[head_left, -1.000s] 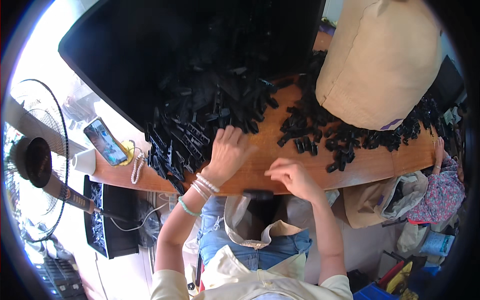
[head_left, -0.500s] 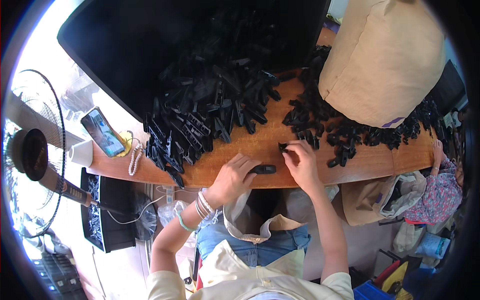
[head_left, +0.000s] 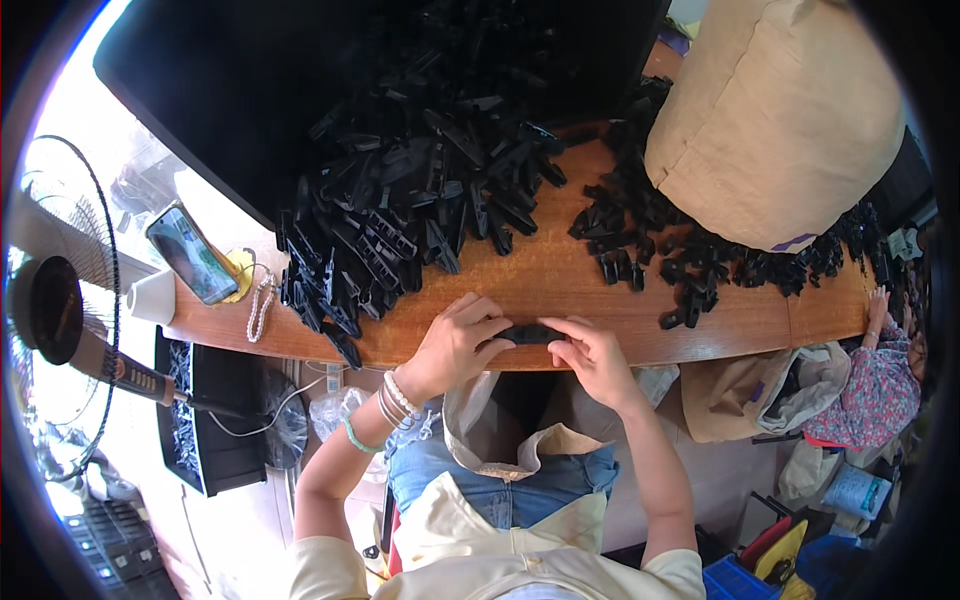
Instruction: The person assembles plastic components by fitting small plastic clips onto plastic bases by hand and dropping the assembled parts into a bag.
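Both hands share one grip: the left hand (head_left: pixel 455 345) and the right hand (head_left: pixel 590 355) are each closed on an end of a small black plastic clip (head_left: pixel 530 333), fingers curled over it from either side. The clip sits low in the middle of the frame, at the near edge of the wooden tabletop (head_left: pixel 560 280), held level between the two hands and just above or on the wood; which one cannot be told. Bracelets (head_left: pixel 393 400) ring the left wrist. Above the hands, in the upper middle of the frame, a large heap of black clips (head_left: pixel 420 200) spreads over the tabletop, and a thinner scatter of small black pieces (head_left: pixel 690 265) runs toward the right. A tan sack (head_left: pixel 780 120) stands at the upper right. At the left edge lie a phone (head_left: pixel 192 253) and a white cup (head_left: pixel 152 297), with a standing fan (head_left: pixel 50 300) beside them.
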Demonstrator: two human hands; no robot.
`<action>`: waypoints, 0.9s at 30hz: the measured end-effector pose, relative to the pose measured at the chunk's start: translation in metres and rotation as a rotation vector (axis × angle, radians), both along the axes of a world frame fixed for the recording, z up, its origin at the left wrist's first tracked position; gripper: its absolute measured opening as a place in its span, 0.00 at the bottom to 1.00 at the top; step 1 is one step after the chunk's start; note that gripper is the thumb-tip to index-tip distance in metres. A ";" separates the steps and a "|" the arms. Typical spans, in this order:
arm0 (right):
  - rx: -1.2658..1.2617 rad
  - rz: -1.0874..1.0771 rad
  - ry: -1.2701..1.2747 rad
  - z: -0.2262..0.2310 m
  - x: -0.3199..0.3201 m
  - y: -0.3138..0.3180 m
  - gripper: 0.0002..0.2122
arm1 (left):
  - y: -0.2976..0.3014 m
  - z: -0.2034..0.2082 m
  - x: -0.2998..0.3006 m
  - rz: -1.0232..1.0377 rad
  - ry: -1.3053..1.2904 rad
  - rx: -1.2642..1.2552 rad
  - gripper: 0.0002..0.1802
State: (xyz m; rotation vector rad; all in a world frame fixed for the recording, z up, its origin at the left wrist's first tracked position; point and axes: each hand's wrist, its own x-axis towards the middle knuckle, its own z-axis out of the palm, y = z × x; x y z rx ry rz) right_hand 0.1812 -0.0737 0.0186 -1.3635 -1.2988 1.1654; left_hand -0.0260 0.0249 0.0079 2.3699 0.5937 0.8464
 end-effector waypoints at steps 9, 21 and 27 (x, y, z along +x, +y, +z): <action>0.318 0.017 -0.469 0.000 0.012 0.013 0.13 | 0.001 -0.001 0.002 -0.013 -0.044 0.014 0.15; 0.243 -0.270 -0.314 0.010 0.039 0.014 0.09 | 0.054 0.025 0.035 0.120 0.178 0.415 0.21; 0.474 -0.445 -1.016 -0.013 0.049 0.041 0.10 | 0.044 0.002 0.049 0.109 0.418 0.599 0.17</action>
